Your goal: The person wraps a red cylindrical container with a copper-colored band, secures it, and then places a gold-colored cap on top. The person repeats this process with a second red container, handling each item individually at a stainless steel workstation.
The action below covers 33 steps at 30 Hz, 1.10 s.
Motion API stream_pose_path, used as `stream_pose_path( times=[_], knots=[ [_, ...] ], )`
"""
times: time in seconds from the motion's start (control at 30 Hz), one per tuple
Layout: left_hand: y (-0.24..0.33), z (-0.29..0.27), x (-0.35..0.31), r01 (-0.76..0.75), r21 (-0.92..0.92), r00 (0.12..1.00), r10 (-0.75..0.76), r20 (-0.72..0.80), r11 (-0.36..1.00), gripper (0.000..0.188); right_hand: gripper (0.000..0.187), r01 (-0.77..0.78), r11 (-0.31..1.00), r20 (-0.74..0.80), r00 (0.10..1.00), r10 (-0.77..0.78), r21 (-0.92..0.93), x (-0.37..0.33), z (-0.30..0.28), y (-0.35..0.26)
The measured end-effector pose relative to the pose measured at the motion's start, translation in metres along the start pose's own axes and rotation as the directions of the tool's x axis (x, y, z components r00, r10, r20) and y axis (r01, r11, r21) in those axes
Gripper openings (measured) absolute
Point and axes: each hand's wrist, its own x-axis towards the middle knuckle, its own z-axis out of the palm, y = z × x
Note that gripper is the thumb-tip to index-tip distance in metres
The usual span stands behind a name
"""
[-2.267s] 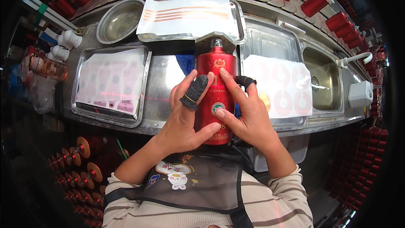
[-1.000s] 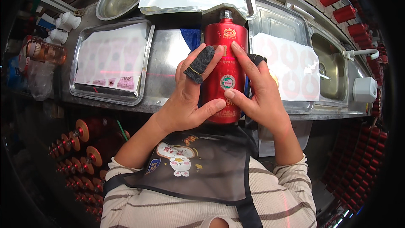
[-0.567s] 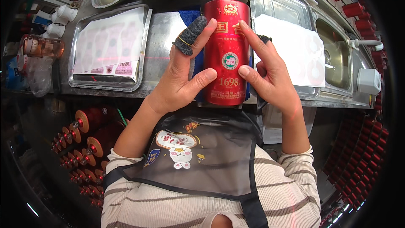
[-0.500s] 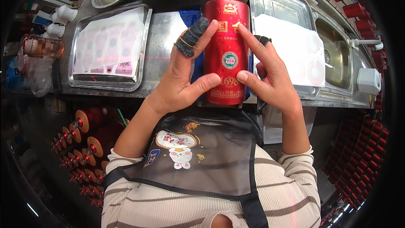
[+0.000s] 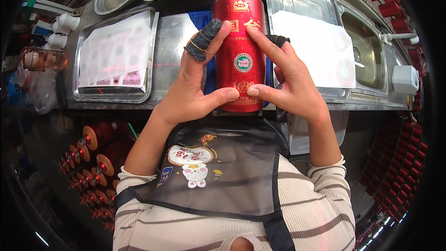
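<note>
A red bottle (image 5: pixel 240 76) with gold lettering and a round white-and-green emblem lies in front of me, its clear-topped neck pointing away. My left hand (image 5: pixel 193 81) grips its left side, and my right hand (image 5: pixel 290 76) grips its right. Both index fingers press on the upper lettering; the thumbs lie low on the front, their tips close together near the gold number. A dark grey cloth wrap (image 5: pixel 204 41), held by a yellow band, covers a finger of the left hand. Another dark wrap (image 5: pixel 278 41) shows on the right hand. Blue cloth (image 5: pixel 210 81) shows beneath the bottle.
On the left, a metal tray (image 5: pixel 151 60) holds pink printed sheets. White paper (image 5: pixel 309 51) covers a tray on the right, beside a sink (image 5: pixel 383 76) with a tap (image 5: pixel 399 38). A metal bowl (image 5: pixel 100 4) stands far left. Red bottles (image 5: pixel 100 135) are stacked below the counter.
The thumbs have come closer together low on the bottle, uncovering more of the gold number. Bottle and counter have shifted slightly left in the view. Both hands stay on the bottle.
</note>
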Motion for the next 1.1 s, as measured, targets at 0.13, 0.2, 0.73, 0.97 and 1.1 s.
stream_pose_path(
  times=[0.13,0.2,0.73,0.97,1.1],
  knots=[
    [0.001,-0.001,0.002,-0.018,-0.05,1.0,0.018,0.001,0.999,0.101,0.096,-0.015,0.998,0.009,1.0,0.014,0.065,0.0,-0.004,0.002],
    [0.003,-0.001,0.004,-0.006,-0.024,1.0,0.006,0.015,1.0,0.101,0.096,-0.043,0.991,0.009,0.999,0.042,0.129,0.0,-0.005,0.006],
    [-0.002,0.0,0.001,0.021,-0.066,1.0,-0.021,0.006,0.998,0.098,0.117,-0.003,0.995,0.089,0.996,-0.005,0.097,0.0,-0.004,0.015],
    [-0.004,0.004,0.001,0.006,-0.282,0.999,-0.02,-0.047,0.959,0.099,0.106,-0.083,0.985,0.127,0.99,0.064,0.153,-0.001,-0.011,0.009],
    [-0.002,-0.002,0.003,0.006,-0.099,1.0,-0.007,-0.006,0.995,0.101,0.107,-0.085,0.984,0.129,0.99,0.065,0.156,-0.002,-0.01,0.009]
  ],
)
